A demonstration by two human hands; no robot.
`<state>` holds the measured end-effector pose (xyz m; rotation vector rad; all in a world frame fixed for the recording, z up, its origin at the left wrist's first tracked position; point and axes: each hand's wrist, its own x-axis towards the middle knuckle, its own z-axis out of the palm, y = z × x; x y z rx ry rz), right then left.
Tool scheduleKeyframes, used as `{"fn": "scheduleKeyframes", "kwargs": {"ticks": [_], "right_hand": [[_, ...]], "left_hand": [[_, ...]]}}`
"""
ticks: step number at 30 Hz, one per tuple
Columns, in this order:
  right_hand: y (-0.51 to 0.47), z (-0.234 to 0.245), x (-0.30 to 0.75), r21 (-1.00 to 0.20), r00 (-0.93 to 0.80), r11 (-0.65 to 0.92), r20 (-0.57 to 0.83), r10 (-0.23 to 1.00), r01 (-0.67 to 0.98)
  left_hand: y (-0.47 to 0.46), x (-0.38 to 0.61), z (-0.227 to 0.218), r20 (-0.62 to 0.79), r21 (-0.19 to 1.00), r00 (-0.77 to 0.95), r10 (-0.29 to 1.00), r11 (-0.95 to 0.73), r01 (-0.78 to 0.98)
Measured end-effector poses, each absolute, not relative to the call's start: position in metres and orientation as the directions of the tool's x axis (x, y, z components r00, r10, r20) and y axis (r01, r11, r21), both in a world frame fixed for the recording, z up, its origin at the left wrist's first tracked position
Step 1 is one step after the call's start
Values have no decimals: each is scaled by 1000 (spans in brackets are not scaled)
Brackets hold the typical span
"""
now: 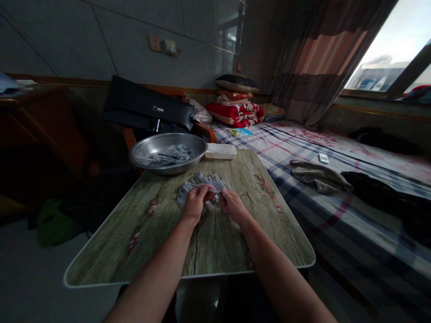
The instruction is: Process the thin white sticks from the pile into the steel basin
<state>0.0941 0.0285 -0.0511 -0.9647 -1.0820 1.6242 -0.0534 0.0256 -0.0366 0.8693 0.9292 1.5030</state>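
A heap of slim grey plastic tubes (204, 183) lies on a folding table with a wood-grain top (215, 242), near its far end. My left hand (194, 204) pinches one thin tube above the heap. My right hand (233, 206) rests against the heap's near right side, its fingers curled close to the tube's far end. Whether it grips anything is hidden. A steel basin (167, 152) holding more grey tubes sits at the table's far left corner, and a white rectangular tray (221, 151) stands next to it.
A bed with a plaid sheet (323, 224) runs along the table's right side, with a folded cloth (318, 176) and dark clothing (380, 188) on it. Stacked bedding (235, 110) stands beyond. A black flat object (148, 104) leans on a wooden chair back.
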Motion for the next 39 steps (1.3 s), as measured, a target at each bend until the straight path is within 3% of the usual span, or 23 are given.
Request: {"fn": "scheduleKeyframes", "kwargs": {"ticks": [5, 8, 13, 19, 25, 28, 31, 35, 39], "right_hand": [[25, -43, 94, -881, -312, -257, -133, 941, -398], [25, -44, 92, -876, -310, -304, -192, 931, -373], [29, -50, 94, -899, -279, -267, -173, 945, -348], [29, -44, 99, -732, -496, -504, -260, 829, -459], [27, -46, 97, -781, -497, -436, -189, 847, -448], [28, -45, 99, -764, -496, -454, -204, 844, -459], [30, -43, 105, -710, -495, -486, -220, 841, -510], [34, -42, 109, -705, -318, -399, -252, 914, -587], [34, -43, 104, -784, -83, -204, -193, 978, -586]], "left_hand": [[26, -55, -35, 25, 906, -137, 990, -80, -416], [26, -56, -36, 29, 909, -140, 990, -85, -407], [27, -58, -36, 29, 908, -187, 982, -104, -407], [27, -60, -36, 41, 919, -212, 976, -120, -375], [25, -55, -36, 141, 941, -190, 972, -191, -280], [28, -57, -37, 138, 907, -283, 949, -236, -349], [35, -68, -39, 50, 786, -469, 882, -324, -526], [44, -87, -39, -110, 645, -574, 811, -381, -662], [40, -86, -33, -127, 603, -463, 877, -303, -738]]}}
